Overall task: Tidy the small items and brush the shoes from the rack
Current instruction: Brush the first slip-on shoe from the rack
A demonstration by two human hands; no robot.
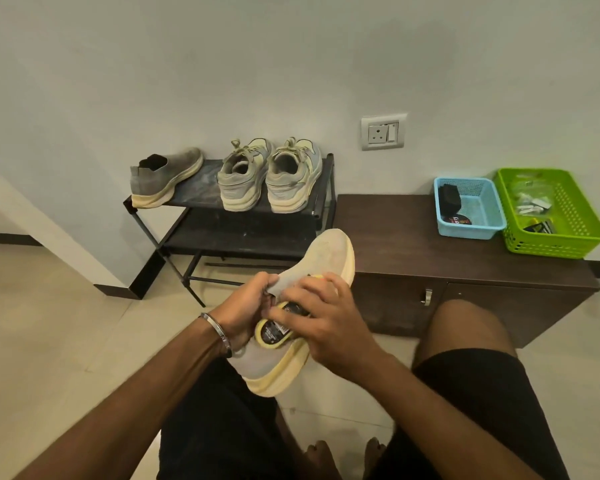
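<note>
Both hands work over the lap: left hand [248, 303] grips the grey shoe [321, 271] at its collar, right hand [326, 320] clamps a yellow-edged brush [274, 332] against it; three shoes wait on the rack [243, 233], small items already sit in two baskets [555, 216]

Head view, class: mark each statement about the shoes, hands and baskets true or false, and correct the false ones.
1. Three shoes stand on the rack. True.
2. The left hand grips the held shoe at its collar. True.
3. The right hand is empty. False: it holds a brush against the shoe.
4. The blue basket sits right of the green basket. False: it sits left of it.
5. Both baskets stand on the floor. False: they stand on the cabinet.
</note>
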